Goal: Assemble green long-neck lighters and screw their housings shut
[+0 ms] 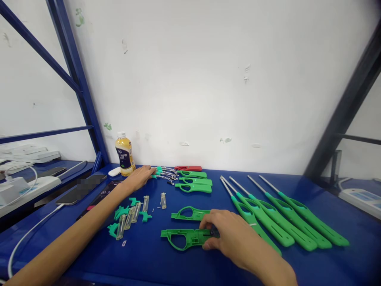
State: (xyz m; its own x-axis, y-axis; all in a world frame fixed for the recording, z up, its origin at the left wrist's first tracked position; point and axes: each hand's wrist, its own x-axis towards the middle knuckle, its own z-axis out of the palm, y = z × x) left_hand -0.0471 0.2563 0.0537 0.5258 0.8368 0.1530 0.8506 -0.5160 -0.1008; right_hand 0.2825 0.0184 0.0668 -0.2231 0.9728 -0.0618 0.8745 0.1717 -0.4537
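My right hand (229, 234) rests near the front of the blue table (202, 266), its fingers closed on the right end of a green handle shell (181, 237) that lies flat. A second green handle shell (187, 214) lies just behind it. My left hand (139, 178) reaches far forward, fingers curled over a bunch of small wired parts with teal ends (165, 173). Green triggers and clear tubes (131, 216) lie scattered under my left forearm.
Several finished long-nosed green lighters (282, 222) lie in a row at the right. Green half handles (193, 182) and a red one (188, 168) lie at the back. A yellow drink bottle (124, 154) stands by the wall. A phone (80, 190) and cables lie left.
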